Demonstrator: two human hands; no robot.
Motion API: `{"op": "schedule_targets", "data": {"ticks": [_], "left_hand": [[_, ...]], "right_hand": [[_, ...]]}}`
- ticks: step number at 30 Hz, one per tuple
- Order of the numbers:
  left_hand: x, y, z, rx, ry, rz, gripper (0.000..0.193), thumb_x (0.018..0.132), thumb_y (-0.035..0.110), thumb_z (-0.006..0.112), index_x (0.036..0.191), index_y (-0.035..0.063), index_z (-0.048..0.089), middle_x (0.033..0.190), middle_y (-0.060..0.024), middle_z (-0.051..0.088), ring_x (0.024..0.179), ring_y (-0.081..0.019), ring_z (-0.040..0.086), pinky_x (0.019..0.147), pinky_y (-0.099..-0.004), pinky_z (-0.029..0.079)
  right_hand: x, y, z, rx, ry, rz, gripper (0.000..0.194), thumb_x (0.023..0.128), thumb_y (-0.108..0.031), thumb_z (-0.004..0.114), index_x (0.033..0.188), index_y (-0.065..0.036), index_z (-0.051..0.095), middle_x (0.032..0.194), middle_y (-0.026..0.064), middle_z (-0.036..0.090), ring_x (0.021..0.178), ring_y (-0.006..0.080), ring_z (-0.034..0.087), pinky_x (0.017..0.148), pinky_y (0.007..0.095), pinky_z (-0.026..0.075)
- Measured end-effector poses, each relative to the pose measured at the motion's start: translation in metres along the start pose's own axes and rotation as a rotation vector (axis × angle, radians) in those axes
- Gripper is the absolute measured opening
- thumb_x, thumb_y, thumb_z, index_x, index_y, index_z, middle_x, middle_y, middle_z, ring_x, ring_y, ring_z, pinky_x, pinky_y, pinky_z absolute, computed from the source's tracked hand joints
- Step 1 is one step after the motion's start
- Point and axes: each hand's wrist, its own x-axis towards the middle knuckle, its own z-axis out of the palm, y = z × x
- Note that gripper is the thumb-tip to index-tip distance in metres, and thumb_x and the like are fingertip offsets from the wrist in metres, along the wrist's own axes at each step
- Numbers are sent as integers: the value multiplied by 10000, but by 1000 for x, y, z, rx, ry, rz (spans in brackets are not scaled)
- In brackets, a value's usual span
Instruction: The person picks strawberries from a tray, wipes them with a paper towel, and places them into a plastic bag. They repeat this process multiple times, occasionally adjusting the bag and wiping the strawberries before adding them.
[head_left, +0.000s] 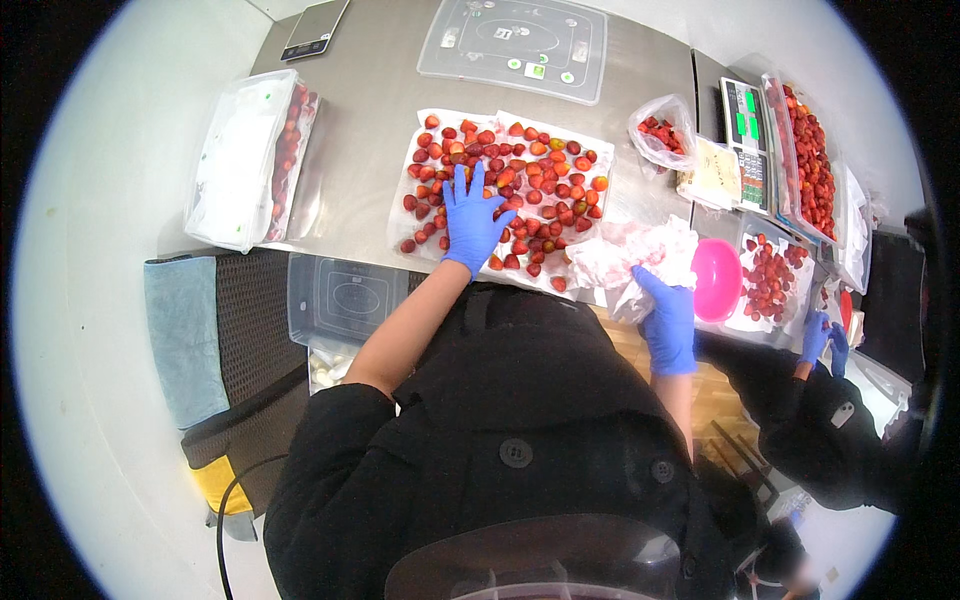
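Hulled strawberries (534, 181) lie spread over white paper towels (405, 217) on a stainless steel table. My left hand (474, 221), in a blue glove, rests palm down over the berries with its fingers spread and nothing visible in its grasp. My right hand (669, 319), also gloved in blue, grips a crumpled wad of white paper towel (637, 251) stained pink. That wad hangs over the table's front edge, beside the right end of the berries. Just right of it stands a bright pink bowl (718, 281), partly covered by the paper.
A lidded plastic box of strawberries (247, 161) stands left. Behind lie a clear lid (517, 45) and small scale (315, 30). Rightward are a bag of cut berries (663, 131), a larger scale (746, 142) and a full tub (810, 165). A co-worker's gloved hands (823, 339) are near another berry tray (772, 281).
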Motion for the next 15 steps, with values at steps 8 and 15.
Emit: {"op": "schedule_targets", "data": {"ticks": [8,15], "left_hand": [[-5,0,1,-132,65,44,242,717,275,747,900,158,640,1416,-148,381,1367,-403,214,1101,-587,120],[-1,1,-8,-75,53,-30,312,726,282,740,993,149,649,1447,-128,341,1365,-391,229,1103,-575,131]], "right_hand": [[-2,3,0,27,9,11,320,737,-46,725,1034,5,617,917,50,645,796,128,604,719,267,471],[-3,-1,5,18,18,-28,288,749,-55,717,1015,-6,618,885,32,637,758,117,597,674,262,464]]}}
